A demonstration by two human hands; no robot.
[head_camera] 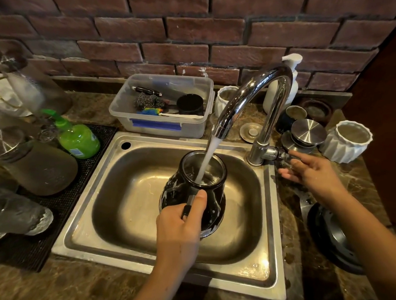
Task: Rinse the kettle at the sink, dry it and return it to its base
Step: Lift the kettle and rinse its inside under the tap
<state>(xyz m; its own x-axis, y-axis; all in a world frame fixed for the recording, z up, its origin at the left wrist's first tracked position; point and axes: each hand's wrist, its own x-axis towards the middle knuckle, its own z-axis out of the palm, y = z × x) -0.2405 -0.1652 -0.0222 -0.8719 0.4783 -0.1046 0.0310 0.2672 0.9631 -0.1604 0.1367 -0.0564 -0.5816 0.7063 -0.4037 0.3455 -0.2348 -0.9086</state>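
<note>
A black kettle point(210, 196) with soap suds on its side is held upright over the steel sink point(113, 173), its lid off. Water runs from the chrome faucet point(247, 99) straight into its open mouth. My left hand point(179, 227) grips the kettle's handle, thumb on top. My right hand point(310, 171) rests at the faucet's side lever point(284, 154), fingers spread around its tip. A round black kettle base point(332, 241) lies on the counter to the right of the sink, partly hidden by my right forearm.
A clear plastic tub point(161, 125) with scourers and a black cup stands behind the sink. A green soap bottle point(78, 139) and upturned glasses point(42, 167) sit on a black mat at left. Steel lids point(308, 132), white ribbed cups point(349, 141) and a pump bottle point(287, 85) crowd the right.
</note>
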